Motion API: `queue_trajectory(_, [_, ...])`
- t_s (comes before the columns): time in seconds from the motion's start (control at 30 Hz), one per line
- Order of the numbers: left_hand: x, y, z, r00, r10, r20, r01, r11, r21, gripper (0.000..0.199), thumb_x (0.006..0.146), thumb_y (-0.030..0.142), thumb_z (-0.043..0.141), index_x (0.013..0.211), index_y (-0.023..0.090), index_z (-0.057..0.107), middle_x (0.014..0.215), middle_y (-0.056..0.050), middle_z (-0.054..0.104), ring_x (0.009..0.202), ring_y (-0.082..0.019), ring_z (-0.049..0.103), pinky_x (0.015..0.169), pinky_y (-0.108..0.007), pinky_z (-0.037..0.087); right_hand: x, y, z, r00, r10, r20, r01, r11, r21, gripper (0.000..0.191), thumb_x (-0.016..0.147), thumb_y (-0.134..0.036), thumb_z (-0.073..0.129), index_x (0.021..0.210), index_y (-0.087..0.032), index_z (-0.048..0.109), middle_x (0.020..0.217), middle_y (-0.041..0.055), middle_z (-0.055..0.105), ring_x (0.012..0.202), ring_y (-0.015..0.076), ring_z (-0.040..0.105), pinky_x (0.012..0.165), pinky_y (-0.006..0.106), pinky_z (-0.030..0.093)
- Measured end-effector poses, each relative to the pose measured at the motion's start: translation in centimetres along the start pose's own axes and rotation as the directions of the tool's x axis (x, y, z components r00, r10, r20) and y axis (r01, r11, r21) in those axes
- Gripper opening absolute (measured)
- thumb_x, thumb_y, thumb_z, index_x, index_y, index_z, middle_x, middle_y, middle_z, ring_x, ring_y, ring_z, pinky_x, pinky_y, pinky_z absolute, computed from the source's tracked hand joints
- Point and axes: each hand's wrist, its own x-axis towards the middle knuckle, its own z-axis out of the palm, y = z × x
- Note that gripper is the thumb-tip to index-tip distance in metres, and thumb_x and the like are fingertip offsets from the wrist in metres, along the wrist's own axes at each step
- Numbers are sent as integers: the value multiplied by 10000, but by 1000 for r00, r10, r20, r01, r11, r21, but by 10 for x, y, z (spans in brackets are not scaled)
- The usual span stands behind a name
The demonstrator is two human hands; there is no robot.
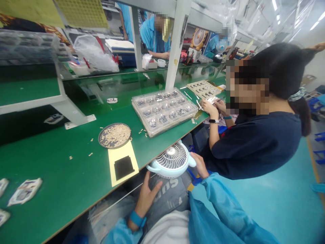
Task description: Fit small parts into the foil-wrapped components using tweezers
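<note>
A small light-blue fan [170,158] with a white spiral grille is held just below the table's front edge, over my lap. My right hand [200,165] grips its right side, by a rounded light-blue projection; some fingertips are hidden behind it. Below the fan's left side is my left hand [147,195], thumb and fingers apart. Contact between that hand and the fan is hard to make out. On the table nearby, a round dark tray [102,142] of small tan and black pieces rests partly on a yellow sheet [113,179] bearing a black patch.
Stacked clear compartment trays [146,130] of small parts lie near the table edge. A co-worker [256,142] sits close on my right, handling a small white item. White shelf posts [175,51] rise from the green table [66,189]. Small white-edged assemblies [25,191] lie at left.
</note>
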Motion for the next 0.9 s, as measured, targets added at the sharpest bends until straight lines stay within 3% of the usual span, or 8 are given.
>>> queue_trajectory(0.07, [3, 9, 9, 998, -2, 62, 10, 993, -120, 942, 801, 505, 795, 1585, 237, 345, 1621, -159, 418, 1454, -338, 468, 1219, -466, 369, 1, 3, 3, 999, -28, -15, 28, 1000, -11, 531, 791, -688, 703, 677, -171, 657, 579, -12, 582, 550, 132, 451, 519, 266, 327])
queue_trajectory(0.17, [3, 18, 16, 999, -17, 40, 23, 986, -167, 979, 812, 505, 788, 1612, 264, 279, 1606, -163, 435, 1395, -341, 533, 1159, -448, 443, 3, 6, 7, 998, -60, -20, 59, 998, -26, 523, 804, -670, 701, 661, -170, 644, 594, -13, 579, 575, 133, 450, 552, 270, 337])
queue_trajectory(0.43, [-18, 28, 8, 1000, -11, 2, 11, 981, -193, 912, 881, 485, 721, 1639, 297, 250, 1647, -118, 385, 1467, -334, 448, 1190, -446, 415, -7, -2, 9, 997, -69, 46, 72, 995, -66, 475, 823, -623, 703, 677, -173, 655, 622, -2, 594, 608, 147, 470, 573, 273, 330])
queue_trajectory(0.6, [-29, 25, 3, 996, -80, -47, 70, 980, -188, 922, 891, 511, 698, 1653, 304, 221, 1678, -110, 328, 1450, -357, 462, 1186, -471, 415, -21, -3, 10, 995, -82, 60, 87, 993, -79, 443, 839, -603, 701, 898, -168, 761, 818, 52, 719, 740, 213, 590, 662, 302, 435])
queue_trajectory(0.77, [-37, 28, 4, 998, -9, -62, 1, 993, -120, 904, 860, 509, 734, 1627, 309, 300, 1727, -41, 202, 1550, -326, 298, 1218, -416, 369, -33, -2, 12, 997, -76, 20, 77, 994, -71, 472, 839, -614, 698, 950, -162, 779, 871, 81, 746, 780, 246, 626, 692, 326, 468])
queue_trajectory(0.9, [-51, 32, 5, 998, -2, -67, -2, 999, -53, 922, 868, 509, 726, 1639, 311, 262, 1737, -41, 162, 1569, -315, 248, 1206, -404, 373, -40, -6, 12, 999, -39, 7, 39, 996, -77, 464, 844, -616, 693, 933, -167, 770, 840, 67, 734, 760, 230, 616, 661, 309, 463])
